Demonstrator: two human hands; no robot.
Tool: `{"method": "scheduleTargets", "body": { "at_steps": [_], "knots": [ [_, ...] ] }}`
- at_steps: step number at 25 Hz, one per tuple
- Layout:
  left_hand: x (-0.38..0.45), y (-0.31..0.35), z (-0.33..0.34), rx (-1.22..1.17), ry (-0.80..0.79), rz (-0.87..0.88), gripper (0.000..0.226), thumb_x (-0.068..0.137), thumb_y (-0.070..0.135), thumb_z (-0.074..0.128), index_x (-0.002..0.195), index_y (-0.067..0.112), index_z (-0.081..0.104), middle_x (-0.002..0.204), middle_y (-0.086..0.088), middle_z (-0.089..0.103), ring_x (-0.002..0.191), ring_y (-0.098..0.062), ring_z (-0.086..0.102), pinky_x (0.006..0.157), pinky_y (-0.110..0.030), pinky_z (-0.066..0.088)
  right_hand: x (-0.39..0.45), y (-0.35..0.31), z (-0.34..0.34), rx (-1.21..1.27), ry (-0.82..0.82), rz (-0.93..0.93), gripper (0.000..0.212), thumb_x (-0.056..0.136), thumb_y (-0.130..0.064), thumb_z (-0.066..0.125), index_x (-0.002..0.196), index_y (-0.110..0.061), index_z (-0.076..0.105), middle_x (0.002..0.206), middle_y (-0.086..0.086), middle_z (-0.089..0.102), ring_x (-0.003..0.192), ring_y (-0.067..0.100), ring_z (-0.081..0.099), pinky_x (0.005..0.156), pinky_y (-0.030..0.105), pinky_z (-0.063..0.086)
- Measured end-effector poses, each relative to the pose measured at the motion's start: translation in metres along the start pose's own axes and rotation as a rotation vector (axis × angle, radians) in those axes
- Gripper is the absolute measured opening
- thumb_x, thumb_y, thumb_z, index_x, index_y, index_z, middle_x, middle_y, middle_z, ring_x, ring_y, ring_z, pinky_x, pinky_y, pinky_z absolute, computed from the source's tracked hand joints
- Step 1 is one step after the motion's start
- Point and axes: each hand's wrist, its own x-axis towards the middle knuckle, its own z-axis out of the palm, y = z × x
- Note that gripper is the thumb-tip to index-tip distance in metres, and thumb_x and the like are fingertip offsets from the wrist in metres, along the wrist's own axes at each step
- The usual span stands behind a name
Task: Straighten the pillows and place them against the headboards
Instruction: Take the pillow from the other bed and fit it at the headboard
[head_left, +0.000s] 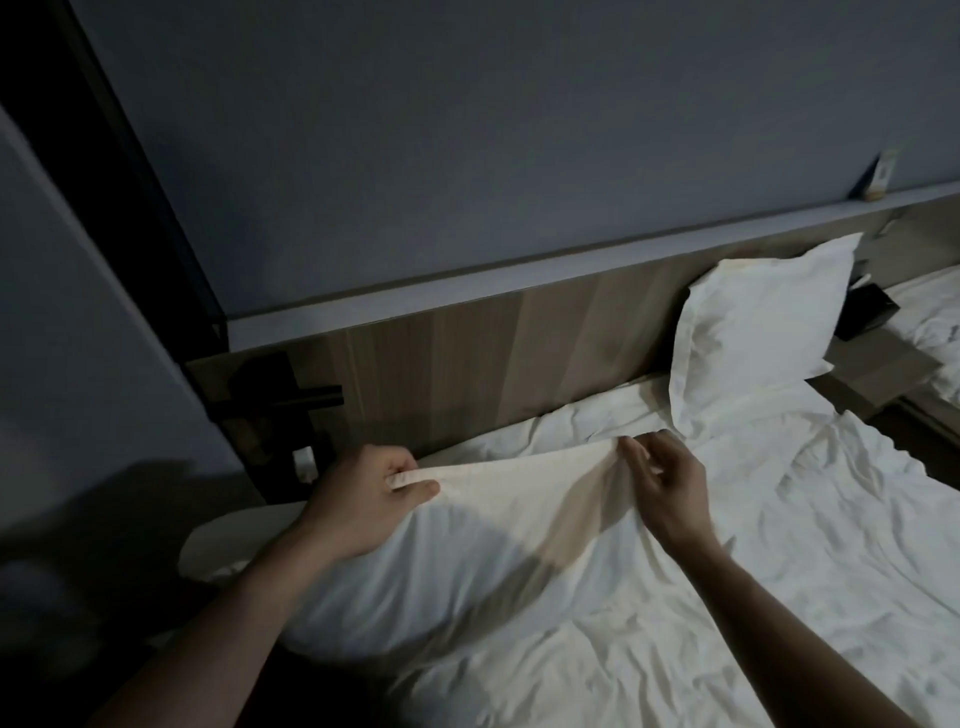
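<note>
White near pillow (415, 561) lies on the bed sheet (779, 545) below the wooden headboard (493, 358); left hand (363, 499) and right hand (670, 488) each pinch its upper edge. Second pillow (758, 322) leans upright against the headboard.

no readable text, labels or signs

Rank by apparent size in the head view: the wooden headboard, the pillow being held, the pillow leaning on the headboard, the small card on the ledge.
1. Wooden headboard
2. Held pillow, gripped by the left hand and right hand; nearness to the camera enlarges it
3. Leaning pillow
4. Small card
</note>
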Motion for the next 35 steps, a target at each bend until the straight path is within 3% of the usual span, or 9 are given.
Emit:
{"method": "scheduleTargets", "body": {
  "at_steps": [5,10,12,17,20,23,27,31,35],
  "knots": [
    [0.055,-0.029,0.052,-0.056,0.03,0.037,0.029,0.082,0.043,0.081,0.067,0.022,0.066,0.058,0.01,0.063,0.059,-0.005,0.06,0.057,-0.029,0.041,0.044,0.054,0.04,-0.028,0.062,-0.038,0.029,0.1,-0.02,0.065,0.072,-0.019,0.063,0.075,-0.002,0.062,0.073,0.013,0.06,0.062,0.01,0.041],
    [0.111,-0.067,0.109,-0.153,0.21,0.115,0.03,0.085,0.038,0.08,0.07,0.016,0.066,0.065,-0.006,0.067,0.055,-0.007,0.055,0.056,-0.031,0.041,0.089,0.131,0.09,0.006,0.084,-0.145,0.037,0.102,-0.021,0.061,0.066,-0.015,0.052,0.065,0.004,0.052,0.059,0.013,0.049,0.056,0.027,0.04],
    [0.131,-0.085,0.133,-0.106,0.35,0.15,0.029,0.085,0.036,0.08,0.07,0.016,0.067,0.062,-0.006,0.066,0.054,-0.009,0.056,0.055,-0.031,0.041,0.112,0.16,0.11,0.019,0.067,-0.234,0.042,0.101,-0.022,0.062,0.063,-0.02,0.046,0.061,-0.002,0.047,0.056,0.011,0.046,0.054,0.024,0.037],
    [0.142,-0.114,0.187,0.015,0.456,0.109,0.029,0.09,0.038,0.076,0.071,0.018,0.068,0.064,0.0,0.066,0.066,-0.018,0.064,0.061,-0.034,0.047,0.142,0.24,0.137,-0.347,-0.257,-0.374,0.044,0.099,-0.052,0.057,0.071,-0.02,0.047,0.058,0.0,0.058,0.056,0.011,0.057,0.056,0.028,0.045],
    [0.13,-0.099,0.18,0.013,0.458,0.048,0.028,0.092,0.035,0.074,0.07,0.018,0.068,0.065,-0.001,0.066,0.067,-0.017,0.065,0.061,-0.031,0.044,0.154,0.251,0.126,-0.389,-0.326,-0.406,0.038,0.098,-0.05,0.057,0.074,-0.023,0.048,0.063,-0.004,0.061,0.063,0.012,0.06,0.063,0.034,0.044],
    [0.126,-0.098,0.157,0.241,0.422,0.021,0.029,0.083,0.052,0.076,0.074,0.026,0.067,0.067,0.007,0.069,0.066,-0.006,0.066,0.062,-0.034,0.052,0.182,0.253,0.116,-0.559,-0.271,-0.516,0.039,0.094,-0.053,0.05,0.064,-0.029,0.042,0.061,-0.012,0.054,0.073,0.018,0.063,0.077,0.038,0.043],
    [0.131,-0.123,0.146,0.59,0.311,-0.053,0.027,0.083,0.06,0.062,0.072,0.037,0.053,0.079,0.012,0.066,0.08,-0.016,0.067,0.069,-0.033,0.047,0.205,0.272,0.115,-0.438,-0.232,-0.479,0.038,0.098,-0.046,0.041,0.065,-0.027,0.044,0.052,-0.008,0.053,0.065,0.029,0.065,0.069,0.038,0.044],
    [0.149,-0.116,0.126,0.631,0.581,-0.065,0.026,0.097,0.046,0.055,0.08,0.027,0.055,0.077,-0.005,0.073,0.081,-0.033,0.07,0.066,-0.036,0.044,0.225,0.236,0.119,-0.081,-0.098,-0.416,0.038,0.102,-0.03,0.055,0.069,-0.014,0.045,0.056,0.003,0.055,0.058,0.024,0.057,0.06,0.044,0.046],
    [0.161,-0.09,0.076,0.641,0.685,-0.112,0.028,0.099,0.049,0.054,0.089,0.024,0.06,0.084,-0.005,0.072,0.082,-0.033,0.069,0.068,-0.039,0.054,0.251,0.197,0.131,-0.075,-0.044,-0.536,0.043,0.101,-0.033,0.057,0.067,-0.013,0.041,0.059,0.003,0.05,0.059,0.025,0.052,0.059,0.043,0.044]
  ]
}}
